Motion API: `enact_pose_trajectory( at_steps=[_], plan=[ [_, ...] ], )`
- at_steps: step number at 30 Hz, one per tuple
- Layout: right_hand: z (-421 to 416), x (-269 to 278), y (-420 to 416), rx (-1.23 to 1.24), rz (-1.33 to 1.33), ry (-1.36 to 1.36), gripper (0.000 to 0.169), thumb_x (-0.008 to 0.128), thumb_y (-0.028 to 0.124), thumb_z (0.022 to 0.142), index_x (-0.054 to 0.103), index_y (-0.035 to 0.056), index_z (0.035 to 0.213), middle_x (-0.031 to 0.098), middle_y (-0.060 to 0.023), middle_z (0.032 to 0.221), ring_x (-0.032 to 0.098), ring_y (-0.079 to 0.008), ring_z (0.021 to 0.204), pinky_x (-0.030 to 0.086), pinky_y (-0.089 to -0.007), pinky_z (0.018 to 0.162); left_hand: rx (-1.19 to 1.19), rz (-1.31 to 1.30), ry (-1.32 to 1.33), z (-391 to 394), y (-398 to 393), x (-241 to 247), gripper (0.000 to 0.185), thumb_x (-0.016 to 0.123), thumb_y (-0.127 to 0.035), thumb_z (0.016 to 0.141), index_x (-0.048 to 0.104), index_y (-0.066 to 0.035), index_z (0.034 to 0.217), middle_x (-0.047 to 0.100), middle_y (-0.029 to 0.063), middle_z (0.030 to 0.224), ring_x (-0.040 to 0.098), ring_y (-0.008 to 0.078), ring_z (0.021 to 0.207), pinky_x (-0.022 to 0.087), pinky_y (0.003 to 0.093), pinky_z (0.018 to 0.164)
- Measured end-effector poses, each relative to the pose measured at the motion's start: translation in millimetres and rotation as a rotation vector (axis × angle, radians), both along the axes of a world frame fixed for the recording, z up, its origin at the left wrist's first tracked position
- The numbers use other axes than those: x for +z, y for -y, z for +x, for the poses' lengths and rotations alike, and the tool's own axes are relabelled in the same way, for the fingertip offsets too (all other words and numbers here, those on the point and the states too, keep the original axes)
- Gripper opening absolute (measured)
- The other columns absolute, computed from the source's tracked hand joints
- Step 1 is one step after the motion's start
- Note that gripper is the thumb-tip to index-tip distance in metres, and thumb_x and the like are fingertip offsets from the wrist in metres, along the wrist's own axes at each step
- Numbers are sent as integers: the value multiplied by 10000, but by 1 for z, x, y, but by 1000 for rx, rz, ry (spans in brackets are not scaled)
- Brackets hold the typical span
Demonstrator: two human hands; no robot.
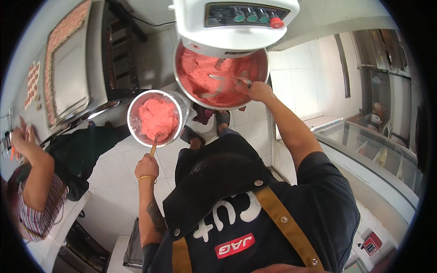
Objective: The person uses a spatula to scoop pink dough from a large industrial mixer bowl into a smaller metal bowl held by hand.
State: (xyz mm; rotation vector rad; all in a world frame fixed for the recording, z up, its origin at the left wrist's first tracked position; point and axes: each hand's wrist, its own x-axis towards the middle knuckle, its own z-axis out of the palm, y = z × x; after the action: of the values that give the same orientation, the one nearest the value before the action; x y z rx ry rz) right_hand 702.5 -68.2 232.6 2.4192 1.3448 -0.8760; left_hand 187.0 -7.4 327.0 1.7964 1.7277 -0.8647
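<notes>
My left hand [146,167] is closed around the wooden handle [153,150] of a utensil whose far end is sunk in a mound of pink-red dough or batter [157,117]. That mound sits in a round metal container lined with clear plastic [131,119]. My right hand [260,91] reaches over the near right rim of a large steel mixer bowl [176,68], gripping a small tool smeared with the mixture; its kind cannot be told. More pink-red mixture [201,75] coats the bowl, around a partly visible metal beater. The white stand mixer [232,37] hangs over the bowl.
A metal tray [70,68] edged with rows of small pink pieces lies on the counter at left. A co-worker [37,177] stands there, hands at the counter. A glass-topped display case or freezer [372,150] is at right. A dark rack [121,54] stands behind the tray.
</notes>
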Motion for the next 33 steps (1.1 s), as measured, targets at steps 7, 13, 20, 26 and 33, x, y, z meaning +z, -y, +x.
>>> enact_pose_trajectory(
  at_steps=[7,13,20,26,33],
  plan=[
    [17,-25,-36,176,-85,-119,534,442,414,977,734,-20,1086,692,-263,1168,674,-388,1125,518,-478,987,28,-51,-93,18,3,-77,334,489,-332,1010,661,-58,1092,712,264,1075,696,447,1002,549,540,888],
    [3,-39,-65,-6,-96,-236,583,428,451,980,725,-37,1094,675,-297,1169,654,-399,1156,506,-490,1002,44,-88,-104,23,-11,-75,417,517,-430,984,677,-77,1136,711,242,1112,682,417,1066,536,522,918],
    [27,-129,-58,15,-110,-178,610,470,494,948,724,-37,1108,685,-278,1163,657,-396,1150,520,-485,987,-443,573,354,40,-150,-18,288,687,-292,857,699,-66,1034,660,160,896,648,351,886,509,483,788],
    [32,-146,-81,72,-161,-118,474,530,359,916,708,-7,1157,688,-246,1208,669,-363,1155,528,-474,993,-798,678,240,63,-264,3,477,715,-316,844,629,-131,1275,518,149,1333,414,384,1359,321,500,1121],
    [26,-218,-74,205,-106,-51,416,504,232,931,679,-6,1223,623,-248,1335,592,-381,1263,419,-491,1103,-757,709,209,62,-287,-17,565,695,-416,809,620,-168,1311,459,115,1456,294,331,1484,190,507,1224]
  ],
)
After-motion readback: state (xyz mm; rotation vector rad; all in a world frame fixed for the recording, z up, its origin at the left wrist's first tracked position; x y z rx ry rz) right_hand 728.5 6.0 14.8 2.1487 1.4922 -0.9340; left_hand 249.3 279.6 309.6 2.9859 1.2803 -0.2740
